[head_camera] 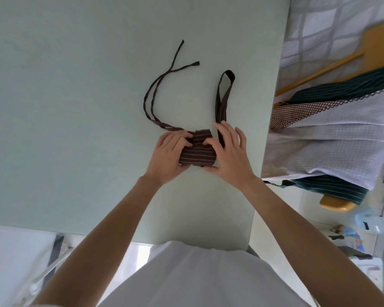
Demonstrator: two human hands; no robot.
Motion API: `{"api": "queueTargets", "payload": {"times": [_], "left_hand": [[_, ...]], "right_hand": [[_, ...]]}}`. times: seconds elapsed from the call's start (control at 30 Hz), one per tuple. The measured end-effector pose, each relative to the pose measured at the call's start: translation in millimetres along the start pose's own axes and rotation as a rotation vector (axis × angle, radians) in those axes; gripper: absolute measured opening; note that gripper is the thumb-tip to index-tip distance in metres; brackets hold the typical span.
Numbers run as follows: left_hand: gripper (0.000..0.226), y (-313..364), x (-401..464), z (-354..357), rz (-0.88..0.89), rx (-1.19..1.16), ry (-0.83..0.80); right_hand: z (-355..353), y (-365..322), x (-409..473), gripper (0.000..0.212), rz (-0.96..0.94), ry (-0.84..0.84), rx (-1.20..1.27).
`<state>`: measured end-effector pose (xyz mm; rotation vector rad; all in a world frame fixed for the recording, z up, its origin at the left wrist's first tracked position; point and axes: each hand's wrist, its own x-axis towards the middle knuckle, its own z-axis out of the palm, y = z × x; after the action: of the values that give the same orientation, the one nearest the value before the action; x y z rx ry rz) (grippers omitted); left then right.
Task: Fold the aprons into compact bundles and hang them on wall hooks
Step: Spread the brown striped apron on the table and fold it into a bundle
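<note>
A brown striped apron (196, 152) lies rolled into a small bundle on the pale green table (76, 107). My left hand (167, 152) grips the bundle's left side with curled fingers. My right hand (227, 155) holds its right side, thumb and forefinger on the cloth, the other fingers spread. Two thin waist ties (162, 85) trail up and to the left from the bundle. The neck loop (224, 96) stretches straight up from beside my right hand.
To the right of the table, a wooden chair (332, 60) carries several other aprons: a dark green striped one (346, 89), a brown dotted one (297, 114) and a pale checked one (330, 151). Small items lie on the floor at the lower right.
</note>
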<state>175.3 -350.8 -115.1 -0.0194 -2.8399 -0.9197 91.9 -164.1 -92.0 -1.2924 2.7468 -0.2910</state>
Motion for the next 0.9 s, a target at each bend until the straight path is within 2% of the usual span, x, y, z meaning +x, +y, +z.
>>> {"api": "queueTargets", "payload": {"times": [0.1,0.17,0.27,0.4,0.5,0.57,0.63,0.67,0.73,0.77,0.83,0.9], "left_hand": [[0.046,-8,1,-4,-0.041,-0.088,-0.155],[0.051,-10,5,-7,-0.107,-0.096,-0.229],[0.057,-14,11,-7,-0.16,-0.11,-0.27],[0.06,-13,16,-6,-0.178,-0.101,-0.279],[0.065,-8,15,-13,-0.286,-0.254,-0.323],[0.057,-1,11,-24,-0.402,-0.526,-0.313],[0.04,9,8,-35,-0.533,-0.781,-0.214],[0.031,16,5,-40,-0.569,-0.826,-0.115],[0.016,31,-1,-46,-0.628,-0.808,0.052],[0.014,36,-4,-46,-0.664,-0.779,0.084],[0.013,49,-13,-48,-0.723,-0.711,0.034],[0.014,63,-26,-50,-0.76,-0.663,-0.08]], "right_hand": [[5,4,-1,0.057,-0.075,-0.085,0.024],[9,5,4,0.059,-0.035,-0.111,0.074],[11,7,12,0.059,0.07,-0.122,0.129],[8,14,20,0.048,0.142,-0.13,0.31],[-8,13,21,0.039,0.244,-0.197,0.663],[-28,4,18,0.038,0.389,-0.22,0.943],[-43,0,14,0.041,0.521,-0.15,1.122],[-48,0,10,0.038,0.572,-0.113,1.171],[-57,-1,7,0.034,0.658,-0.086,1.303],[-60,-2,6,0.038,0.69,-0.095,1.376],[-64,-2,2,0.049,0.737,-0.093,1.52],[-67,1,-3,0.044,0.792,-0.051,1.65]]}}
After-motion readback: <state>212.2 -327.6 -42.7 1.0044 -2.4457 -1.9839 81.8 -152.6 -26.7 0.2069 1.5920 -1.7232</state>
